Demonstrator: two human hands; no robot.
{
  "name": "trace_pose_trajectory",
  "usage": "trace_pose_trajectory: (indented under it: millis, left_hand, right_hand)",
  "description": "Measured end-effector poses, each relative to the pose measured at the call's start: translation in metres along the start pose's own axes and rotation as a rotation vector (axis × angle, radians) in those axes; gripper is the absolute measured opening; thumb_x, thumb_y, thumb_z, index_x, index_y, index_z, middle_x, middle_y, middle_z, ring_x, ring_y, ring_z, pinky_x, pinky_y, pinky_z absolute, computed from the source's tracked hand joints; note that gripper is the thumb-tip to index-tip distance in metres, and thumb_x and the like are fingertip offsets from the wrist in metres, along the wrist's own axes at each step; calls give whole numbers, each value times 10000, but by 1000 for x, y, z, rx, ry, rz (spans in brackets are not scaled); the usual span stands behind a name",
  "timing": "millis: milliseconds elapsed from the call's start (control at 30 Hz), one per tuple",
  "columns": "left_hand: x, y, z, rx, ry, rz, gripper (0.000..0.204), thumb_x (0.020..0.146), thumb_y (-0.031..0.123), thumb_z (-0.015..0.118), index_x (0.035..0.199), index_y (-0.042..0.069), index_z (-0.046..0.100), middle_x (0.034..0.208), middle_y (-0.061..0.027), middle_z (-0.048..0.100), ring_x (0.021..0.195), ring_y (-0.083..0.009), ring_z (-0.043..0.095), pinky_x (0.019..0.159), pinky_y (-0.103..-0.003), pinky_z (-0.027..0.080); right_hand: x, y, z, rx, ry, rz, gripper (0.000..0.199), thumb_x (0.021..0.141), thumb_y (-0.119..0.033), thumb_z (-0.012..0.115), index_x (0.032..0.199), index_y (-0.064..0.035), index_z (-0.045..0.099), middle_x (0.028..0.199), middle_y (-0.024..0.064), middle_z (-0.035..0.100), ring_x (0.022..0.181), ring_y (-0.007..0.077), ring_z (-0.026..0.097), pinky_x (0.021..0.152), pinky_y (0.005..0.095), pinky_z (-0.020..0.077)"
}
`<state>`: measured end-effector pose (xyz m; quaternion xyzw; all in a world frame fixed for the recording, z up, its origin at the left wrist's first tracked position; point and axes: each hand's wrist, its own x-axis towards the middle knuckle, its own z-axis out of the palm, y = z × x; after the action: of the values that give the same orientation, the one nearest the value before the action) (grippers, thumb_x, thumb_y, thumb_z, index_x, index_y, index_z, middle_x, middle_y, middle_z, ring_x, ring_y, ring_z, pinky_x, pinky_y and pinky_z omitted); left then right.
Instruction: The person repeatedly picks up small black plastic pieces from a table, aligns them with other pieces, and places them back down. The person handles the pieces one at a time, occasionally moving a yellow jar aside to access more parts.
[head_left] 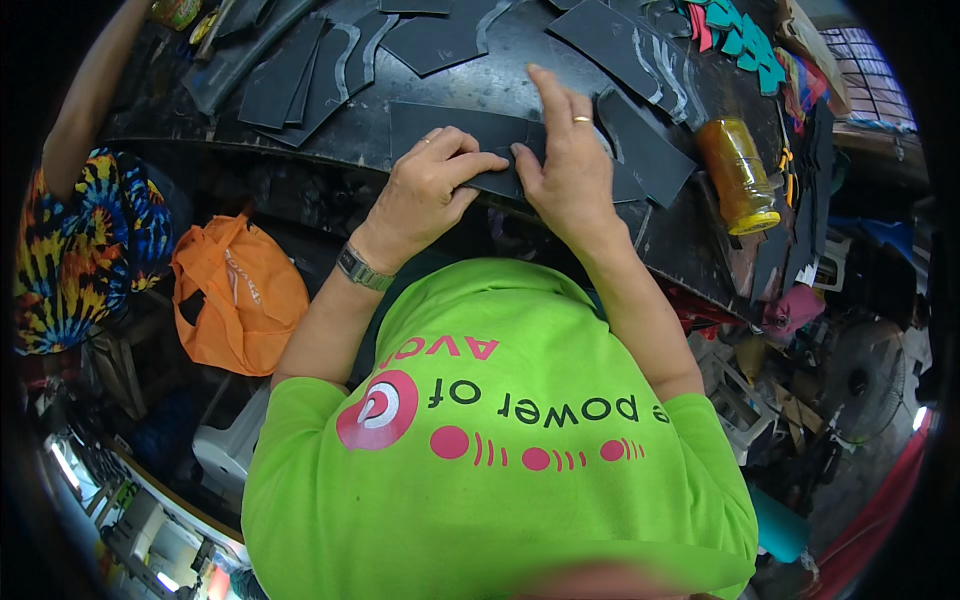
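Observation:
A flat black sheet piece (440,122) lies at the near edge of the dark table, below both hands. My left hand (428,185), with a watch on its wrist, is closed with bent fingers at the sheet's near edge, thumb and index finger pressed on it. My right hand (572,165) rests on the black material just to the right, its fingers stretched out and its thumb close to my left index fingertip. Under and beside my right hand is another black cut piece (655,160). What lies beneath my palms is hidden.
More black cut pieces with grey streaked edges (350,75) lie across the table (510,85). An amber jar (738,175) lies on the right, near teal cut pieces (740,40). An orange bag (238,290) hangs at left, beside another person's patterned clothing (90,245). A fan (865,380) stands lower right.

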<state>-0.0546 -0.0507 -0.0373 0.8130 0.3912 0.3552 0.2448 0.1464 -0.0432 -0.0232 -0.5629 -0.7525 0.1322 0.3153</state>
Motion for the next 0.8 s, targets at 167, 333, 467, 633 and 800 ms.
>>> trace_pose_trajectory:
  millis: [167, 333, 467, 633, 800]
  left_hand:
    - [4, 2, -3, -40, 26, -21, 400, 744, -55, 744, 1133, 25, 695, 1013, -122, 635, 944, -326, 655, 872, -404, 560]
    - [4, 9, -19, -209, -18, -245, 468, 785, -13, 770, 1235, 39, 651, 1149, -135, 653, 1037, -342, 675, 919, -406, 558]
    - [-7, 0, -41, -3, -51, -179, 417, 812, 73, 816, 1211, 51, 696, 1247, -118, 652, 1182, -321, 635, 1022, -412, 514]
    - [-20, -12, -43, -22, -46, -190, 275, 838, 114, 812, 1107, 68, 775, 1265, -103, 652, 1209, -301, 617, 1050, -405, 494]
    - [-21, -17, -42, -12, -56, -172, 295, 843, 110, 815, 1133, 69, 788, 1282, -68, 653, 1216, -264, 616, 1033, -378, 520]
  right_hand:
    - [-19, -2, -5, 265, -92, -220, 914, 808, -50, 804, 1609, -109, 368, 1116, 128, 688, 1010, 326, 660, 891, 432, 533]
    - [-25, -2, -9, 224, -131, -234, 861, 841, -18, 788, 1605, -113, 402, 1111, 142, 714, 1030, 312, 675, 908, 408, 537]
    - [-22, -5, -3, 401, -130, -11, 669, 882, -11, 762, 1500, -110, 528, 1088, 153, 721, 1019, 328, 682, 900, 417, 551]
    - [-19, -6, -10, 239, -181, -151, 347, 912, 17, 718, 1250, -64, 710, 1162, 131, 702, 1082, 315, 666, 935, 399, 544]
    - [-23, -10, -7, 85, -195, -260, 337, 869, 12, 750, 1199, -61, 739, 1199, 116, 685, 1134, 331, 631, 961, 412, 535]
